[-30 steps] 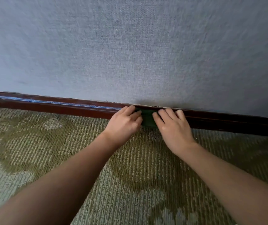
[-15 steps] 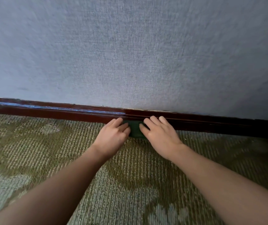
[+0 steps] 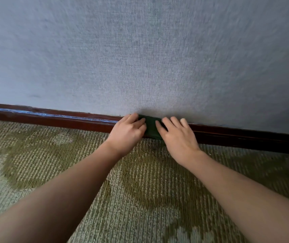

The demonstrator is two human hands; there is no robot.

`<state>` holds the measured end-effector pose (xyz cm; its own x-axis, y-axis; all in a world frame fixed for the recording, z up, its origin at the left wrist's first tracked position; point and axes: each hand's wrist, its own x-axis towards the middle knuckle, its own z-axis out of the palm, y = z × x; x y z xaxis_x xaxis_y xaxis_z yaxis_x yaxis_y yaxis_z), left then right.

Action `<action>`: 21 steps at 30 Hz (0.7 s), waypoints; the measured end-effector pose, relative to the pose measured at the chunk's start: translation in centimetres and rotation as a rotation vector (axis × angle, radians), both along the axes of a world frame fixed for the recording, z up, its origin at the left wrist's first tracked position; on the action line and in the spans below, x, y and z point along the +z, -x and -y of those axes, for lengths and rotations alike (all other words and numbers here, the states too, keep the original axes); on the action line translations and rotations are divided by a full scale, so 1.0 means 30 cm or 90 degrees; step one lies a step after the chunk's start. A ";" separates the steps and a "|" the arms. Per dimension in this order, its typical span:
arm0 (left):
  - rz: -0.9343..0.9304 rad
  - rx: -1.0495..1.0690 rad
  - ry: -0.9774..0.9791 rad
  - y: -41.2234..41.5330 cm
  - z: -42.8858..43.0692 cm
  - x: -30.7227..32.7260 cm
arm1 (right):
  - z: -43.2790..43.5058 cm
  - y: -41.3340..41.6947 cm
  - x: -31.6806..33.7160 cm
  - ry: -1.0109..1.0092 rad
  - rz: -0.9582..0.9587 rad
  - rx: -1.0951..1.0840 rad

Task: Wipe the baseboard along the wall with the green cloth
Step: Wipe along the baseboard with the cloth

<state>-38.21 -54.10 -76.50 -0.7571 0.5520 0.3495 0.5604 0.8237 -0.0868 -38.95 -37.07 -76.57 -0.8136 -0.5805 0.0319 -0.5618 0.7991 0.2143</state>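
Green cloth: dark, folded into a small pad, flat against the baseboard. It sits between your hands. Your left hand curls its fingers onto one edge; your right hand presses the other edge with straight fingers.

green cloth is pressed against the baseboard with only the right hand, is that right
No: in the head view both hands are on it. The left hand and the right hand together hold the green cloth against the baseboard.
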 end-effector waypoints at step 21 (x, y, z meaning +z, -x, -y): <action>0.026 0.018 -0.080 -0.003 0.014 -0.072 | 0.013 0.004 -0.055 -0.011 0.003 0.031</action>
